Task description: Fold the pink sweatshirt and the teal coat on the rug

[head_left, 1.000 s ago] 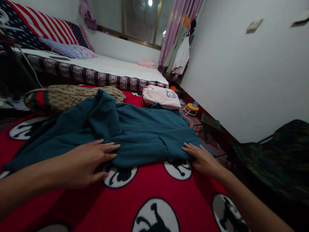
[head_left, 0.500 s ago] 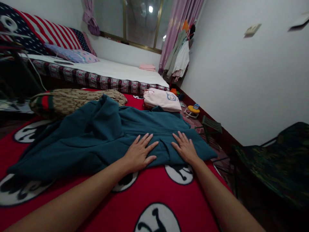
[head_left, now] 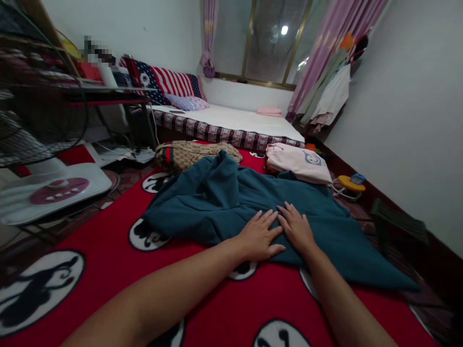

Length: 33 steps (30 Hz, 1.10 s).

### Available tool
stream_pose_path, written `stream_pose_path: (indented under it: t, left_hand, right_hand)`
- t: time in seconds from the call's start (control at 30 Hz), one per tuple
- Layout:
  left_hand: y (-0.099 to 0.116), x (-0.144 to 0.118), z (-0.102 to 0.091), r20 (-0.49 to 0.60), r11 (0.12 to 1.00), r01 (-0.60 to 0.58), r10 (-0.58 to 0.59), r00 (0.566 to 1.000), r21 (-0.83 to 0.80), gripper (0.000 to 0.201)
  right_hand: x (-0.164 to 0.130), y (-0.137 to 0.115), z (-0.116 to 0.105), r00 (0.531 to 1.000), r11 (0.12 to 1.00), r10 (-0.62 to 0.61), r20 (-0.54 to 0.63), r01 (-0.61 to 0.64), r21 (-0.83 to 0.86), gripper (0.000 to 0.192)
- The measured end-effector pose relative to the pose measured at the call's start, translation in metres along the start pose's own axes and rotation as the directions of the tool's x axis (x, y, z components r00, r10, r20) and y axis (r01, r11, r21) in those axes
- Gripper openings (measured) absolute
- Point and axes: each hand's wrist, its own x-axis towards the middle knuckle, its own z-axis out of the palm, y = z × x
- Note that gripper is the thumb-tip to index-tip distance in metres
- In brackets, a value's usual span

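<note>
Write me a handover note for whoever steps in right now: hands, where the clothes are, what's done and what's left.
Left hand: flat, palm down on the teal garment, holding nothing.
Right hand: flat beside it, fingers touching the left hand's, also on the garment.
Teal garment: spread on the red blanket, bunched and raised at its far left part, flatter towards the right.
Pink folded garment: lies beyond it, near the patterned bag.
Done: the near middle looks pressed flat.
Left: probably the bunched part to smooth and the folding; no fold shows yet.
</note>
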Motion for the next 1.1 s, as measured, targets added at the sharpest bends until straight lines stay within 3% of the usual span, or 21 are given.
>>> stream_pose_path:
  t: [0.13,0.27,0.3,0.37,0.43,0.47,0.57,0.63,0.73,0.9,0.97,1.0,1.1]
  left_hand:
    - [0.000,-0.009,-0.011,0.058,0.999,-0.009,0.012,0.998,-0.049,0.063]
    - [-0.007,-0.033,-0.053,0.169,0.960,-0.125,0.171,0.971,-0.252,0.042]
    - [-0.011,-0.041,-0.067,0.152,0.947,-0.129,0.179,0.972,-0.293,0.033]
    - [-0.024,-0.060,-0.092,0.013,0.963,-0.056,0.061,0.998,-0.263,0.029]
    - [-0.042,-0.081,-0.108,-0.146,0.989,0.072,-0.090,0.985,-0.126,0.037]
    - [-0.052,-0.091,-0.111,-0.175,0.989,0.141,-0.145,0.974,-0.035,0.042]
    - [-0.079,-0.119,-0.106,-0.016,0.939,0.254,-0.258,0.966,0.231,0.054]
    - [-0.089,-0.130,-0.098,0.116,0.913,0.269,-0.316,0.941,0.307,0.054]
    - [-0.093,-0.131,-0.097,0.214,0.908,0.288,-0.360,0.908,0.305,0.056]
    - [-0.101,-0.102,-0.129,0.345,0.941,0.314,-0.338,0.876,0.127,0.053]
    - [-0.113,-0.082,-0.144,0.278,0.905,0.421,-0.420,0.864,0.058,0.042]
    - [-0.122,-0.070,-0.151,0.181,0.874,0.484,-0.484,0.856,0.049,0.038]
    - [-0.152,-0.035,-0.166,-0.243,0.782,0.622,-0.596,0.766,0.043,0.034]
  right_hand:
    - [0.002,0.011,0.017,0.998,0.994,0.006,-0.062,0.001,0.107,0.045]
    - [0.003,0.024,0.017,0.995,0.986,-0.006,-0.104,0.023,0.164,0.044]
    - [0.003,0.025,0.017,0.994,0.986,-0.005,-0.106,0.023,0.168,0.044]
    - [0.003,0.024,0.016,0.995,0.985,-0.007,-0.104,0.025,0.171,0.045]
    - [0.003,0.022,0.017,0.994,0.985,-0.009,-0.107,0.028,0.172,0.046]
    - [0.003,0.022,0.017,0.994,0.985,-0.010,-0.109,0.029,0.172,0.046]
    - [0.002,0.022,0.018,0.994,0.984,-0.012,-0.110,0.031,0.176,0.045]
    - [0.001,0.022,0.017,0.994,0.985,-0.013,-0.107,0.031,0.170,0.045]
    - [0.001,0.020,0.016,0.995,0.987,-0.004,-0.097,0.020,0.161,0.046]
    - [0.001,0.018,0.016,0.994,0.988,-0.004,-0.105,0.020,0.154,0.046]
    - [0.001,0.018,0.017,0.993,0.987,-0.007,-0.122,0.026,0.160,0.045]
    - [0.001,0.019,0.017,0.991,0.985,-0.007,-0.130,0.029,0.168,0.044]
    - [0.001,0.020,0.018,0.988,0.977,-0.003,-0.156,0.035,0.209,0.043]
